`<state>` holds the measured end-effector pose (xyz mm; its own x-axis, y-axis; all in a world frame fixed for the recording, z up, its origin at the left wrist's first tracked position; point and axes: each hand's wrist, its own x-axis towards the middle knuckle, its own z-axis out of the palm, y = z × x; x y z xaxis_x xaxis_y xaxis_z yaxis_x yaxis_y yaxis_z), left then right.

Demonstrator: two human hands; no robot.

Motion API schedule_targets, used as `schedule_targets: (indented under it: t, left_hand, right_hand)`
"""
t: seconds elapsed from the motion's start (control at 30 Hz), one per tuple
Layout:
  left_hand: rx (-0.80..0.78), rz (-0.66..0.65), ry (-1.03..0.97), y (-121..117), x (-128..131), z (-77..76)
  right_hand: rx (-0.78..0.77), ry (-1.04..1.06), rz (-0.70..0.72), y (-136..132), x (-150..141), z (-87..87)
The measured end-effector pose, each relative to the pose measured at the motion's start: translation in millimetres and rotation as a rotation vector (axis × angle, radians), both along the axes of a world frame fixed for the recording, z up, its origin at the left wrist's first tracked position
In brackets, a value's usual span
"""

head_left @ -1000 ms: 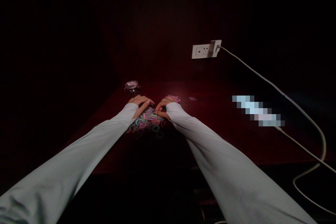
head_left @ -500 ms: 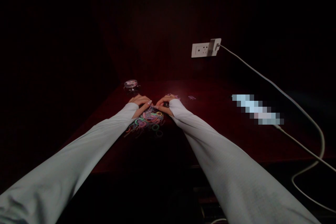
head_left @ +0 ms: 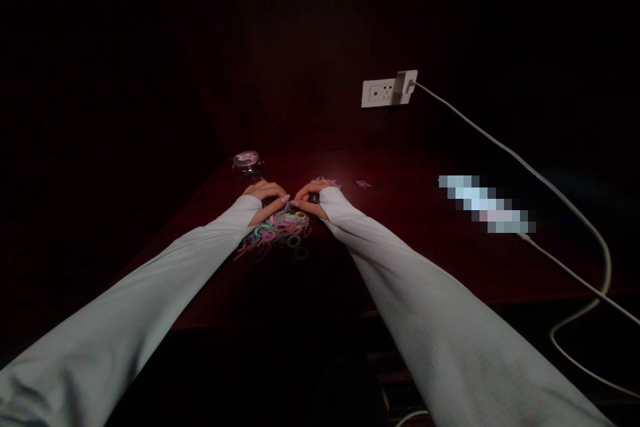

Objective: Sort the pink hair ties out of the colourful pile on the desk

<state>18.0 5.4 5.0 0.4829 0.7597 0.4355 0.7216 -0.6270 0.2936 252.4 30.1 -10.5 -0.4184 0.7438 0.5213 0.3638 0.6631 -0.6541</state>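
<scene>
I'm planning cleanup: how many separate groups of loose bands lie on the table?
3: a mixed heap in front, a pinkish pile beyond the right hand, a purple cluster farther right. Some may be hidden.

We see bands [head_left: 271,236] in pink, green, purple and yellow just nearer us than our fingers [head_left: 274,207], and a pink-purple heap [head_left: 334,182] behind the right ones. Our plain sleeves [head_left: 175,270] are pale grey, the bench [head_left: 390,240] dark red, the socket [head_left: 373,94] beyond white.

Clothing as I view it remotely: the left sleeve [head_left: 170,273] and right sleeve [head_left: 420,280] are pale grey, long and plain, softly creased, tapering towards narrow cuffs [head_left: 249,205]; left hand [head_left: 267,195] and right hand [head_left: 311,196] are bare.
</scene>
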Motion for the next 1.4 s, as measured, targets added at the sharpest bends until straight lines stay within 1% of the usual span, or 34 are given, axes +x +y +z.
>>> schedule_targets:
  t: [0.2,0.3,0.4,0.5,0.57,0.7,0.9,1.07,1.2,1.3,1.4]
  left_hand:
    - [0.003,-0.041,-0.011,2.1,-2.9,0.9]
    - [-0.010,-0.075,-0.063,1.4,-1.4,2.1]
    - [-0.031,-0.108,-0.140,0.3,1.2,3.0]
    - [-0.032,-0.106,-0.190,0.0,2.5,3.0]
    - [-0.022,-0.102,-0.200,0.1,2.8,2.8]
    - [-0.012,-0.104,-0.193,-0.7,3.3,3.4]
    - [-0.008,-0.093,-0.184,-3.7,4.6,5.3]
    - [-0.006,-0.087,-0.172,-4.2,4.9,4.8]
    - [-0.019,-0.070,-0.144,-2.3,3.0,4.0]
    - [-0.034,-0.057,-0.122,-0.1,0.5,3.2]
    - [-0.039,-0.062,-0.104,1.3,-1.0,2.3]
  right_hand:
    - [-0.021,0.026,0.008,11.3,-5.9,-8.6]
    - [-0.037,0.049,0.009,14.1,-7.4,-12.4]
    - [-0.096,0.093,0.003,12.9,-7.3,-15.5]
    - [-0.168,0.115,0.000,11.0,-6.6,-17.5]
    - [-0.167,0.095,-0.005,10.7,-6.7,-18.0]
    - [-0.114,0.056,-0.010,11.9,-8.8,-18.3]
    - [-0.149,0.054,-0.029,12.9,-11.4,-16.9]
    - [-0.124,0.067,-0.049,13.7,-11.3,-17.5]
    - [-0.135,0.085,-0.071,16.9,-11.5,-18.0]
    - [-0.148,0.096,-0.087,19.3,-8.7,-15.7]
    - [-0.137,0.126,-0.082,20.1,1.2,-10.8]
